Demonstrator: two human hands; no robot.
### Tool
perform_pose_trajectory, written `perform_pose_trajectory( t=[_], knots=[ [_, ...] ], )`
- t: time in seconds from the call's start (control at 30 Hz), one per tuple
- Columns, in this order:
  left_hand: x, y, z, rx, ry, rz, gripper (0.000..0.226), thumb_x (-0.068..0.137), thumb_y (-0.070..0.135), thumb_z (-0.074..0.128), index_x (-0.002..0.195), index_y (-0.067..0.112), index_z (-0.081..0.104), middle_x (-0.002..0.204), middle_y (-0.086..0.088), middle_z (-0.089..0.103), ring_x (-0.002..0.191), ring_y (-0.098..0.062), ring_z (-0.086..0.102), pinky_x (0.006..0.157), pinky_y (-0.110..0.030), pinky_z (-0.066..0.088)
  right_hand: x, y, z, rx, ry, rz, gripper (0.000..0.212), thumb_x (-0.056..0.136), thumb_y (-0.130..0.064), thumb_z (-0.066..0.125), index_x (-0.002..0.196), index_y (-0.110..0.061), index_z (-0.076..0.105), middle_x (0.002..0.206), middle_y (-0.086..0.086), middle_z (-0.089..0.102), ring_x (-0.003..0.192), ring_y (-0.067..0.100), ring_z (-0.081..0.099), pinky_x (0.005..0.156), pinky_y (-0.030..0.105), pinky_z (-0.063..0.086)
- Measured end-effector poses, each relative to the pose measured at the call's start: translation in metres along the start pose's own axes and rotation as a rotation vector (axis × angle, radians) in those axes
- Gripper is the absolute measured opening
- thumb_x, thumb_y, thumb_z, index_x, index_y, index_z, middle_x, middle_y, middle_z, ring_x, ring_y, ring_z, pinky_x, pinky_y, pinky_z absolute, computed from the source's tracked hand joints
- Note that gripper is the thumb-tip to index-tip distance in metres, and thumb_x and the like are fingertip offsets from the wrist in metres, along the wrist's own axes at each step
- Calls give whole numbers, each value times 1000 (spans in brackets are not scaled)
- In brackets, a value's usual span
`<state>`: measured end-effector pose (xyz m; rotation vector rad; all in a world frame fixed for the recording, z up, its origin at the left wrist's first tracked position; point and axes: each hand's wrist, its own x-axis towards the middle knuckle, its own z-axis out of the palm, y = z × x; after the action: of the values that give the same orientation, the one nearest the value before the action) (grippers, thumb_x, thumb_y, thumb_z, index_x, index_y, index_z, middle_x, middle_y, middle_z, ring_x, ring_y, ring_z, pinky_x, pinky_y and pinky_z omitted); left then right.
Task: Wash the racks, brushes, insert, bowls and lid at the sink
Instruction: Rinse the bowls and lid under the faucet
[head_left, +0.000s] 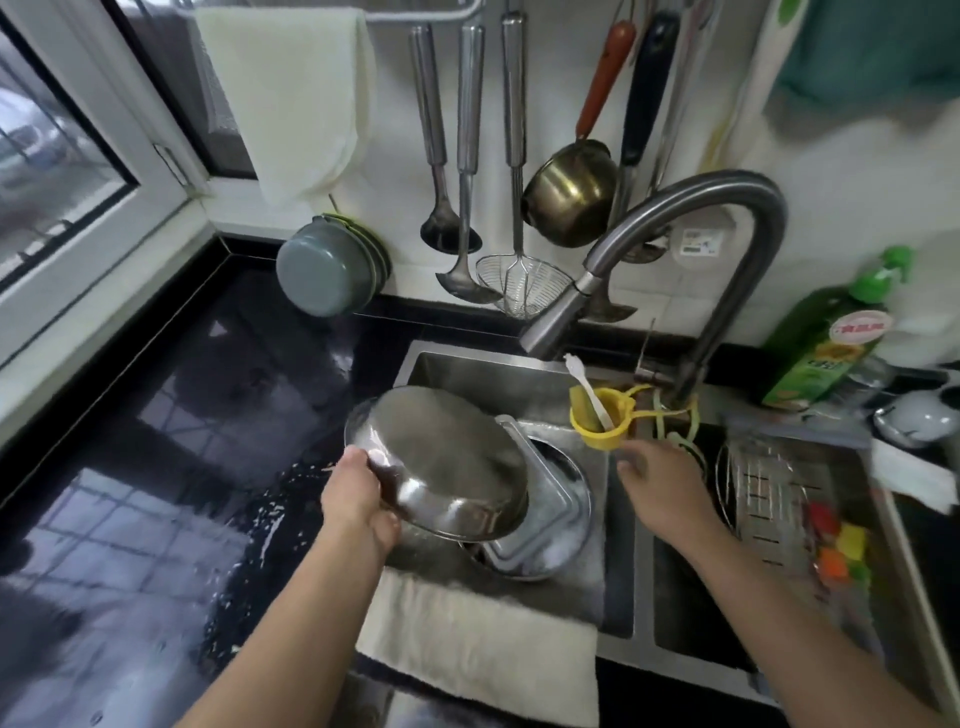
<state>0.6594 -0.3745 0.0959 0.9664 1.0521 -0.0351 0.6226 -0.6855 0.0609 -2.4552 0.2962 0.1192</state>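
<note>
My left hand grips the rim of a steel bowl, held tilted with its underside up over the left basin of the sink. Beneath it lie another steel bowl and a squarish metal lid or insert with suds on them. My right hand hovers over the divider between the basins, fingers relaxed, holding nothing, just below a yellow cup with a white brush standing in it. A metal rack lies in the right basin, with colourful pieces at its near end.
The curved faucet arches over the sink. A white towel drapes over the front edge. The black counter on the left is wet. Ladles, a strainer and a small pot hang on the wall. A green detergent bottle stands at the right.
</note>
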Motion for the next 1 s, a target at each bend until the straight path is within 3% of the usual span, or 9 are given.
perform_pose_trajectory(
  t=[0.1,0.23,0.33,0.4,0.47,0.57,0.67,0.8,1.0],
  knots=[
    [-1,-5,-9,10,-23,-20,25,106,32,53,88,17,61,86,-6,65,83,-27,66,84,-56,57,-51,1,12,109,20,103,26,100,-13,59,124,-11,68,121,1,66,107,14,60,90,23,39],
    [-17,-23,-13,17,-138,-86,28,109,33,49,91,16,62,89,-1,67,75,-17,65,59,-39,58,-91,18,27,179,115,242,22,98,-11,59,116,-17,71,108,-5,65,107,15,63,88,22,42],
    [-31,-44,-27,49,-246,-141,35,110,35,49,122,6,63,115,-13,72,98,-27,71,83,-53,59,-118,19,28,225,215,320,22,98,-9,59,112,-22,70,102,-10,63,100,12,63,85,21,43],
    [-38,-56,-35,98,-316,-174,37,110,38,48,128,9,62,115,-13,73,105,-31,70,90,-59,56,-137,14,28,281,306,396,22,99,-8,58,114,-20,70,107,-5,67,100,11,62,90,24,46],
    [-44,-64,-35,133,-415,-223,38,111,39,42,123,11,65,109,-13,76,103,-31,71,80,-53,57,-156,12,29,359,397,453,23,99,-6,58,117,-14,70,111,1,69,103,12,63,98,30,49],
    [-50,-81,-24,183,-529,-276,44,113,40,36,128,10,64,120,-17,74,96,-30,76,64,-45,62,-181,13,25,443,479,507,24,100,-5,57,121,-11,68,112,1,68,102,9,60,94,22,44],
    [-70,-100,-11,244,-676,-300,47,114,38,30,139,10,59,129,-16,71,103,-28,75,67,-40,61,-202,25,13,471,572,550,24,101,-6,56,121,-10,68,114,0,68,106,11,60,93,20,40],
    [-96,-134,14,297,-753,-367,43,114,37,31,135,14,60,121,-15,75,92,-27,78,55,-40,62,-210,51,-15,480,717,590,21,101,-9,57,118,-11,68,114,1,67,105,13,60,92,24,41],
    [-127,-217,74,212,-781,-351,38,112,28,38,134,6,60,128,-22,70,121,-34,67,98,-49,57,-209,121,-66,422,792,603,22,99,-7,57,117,-12,69,111,2,67,101,15,62,92,25,42]
  ],
)
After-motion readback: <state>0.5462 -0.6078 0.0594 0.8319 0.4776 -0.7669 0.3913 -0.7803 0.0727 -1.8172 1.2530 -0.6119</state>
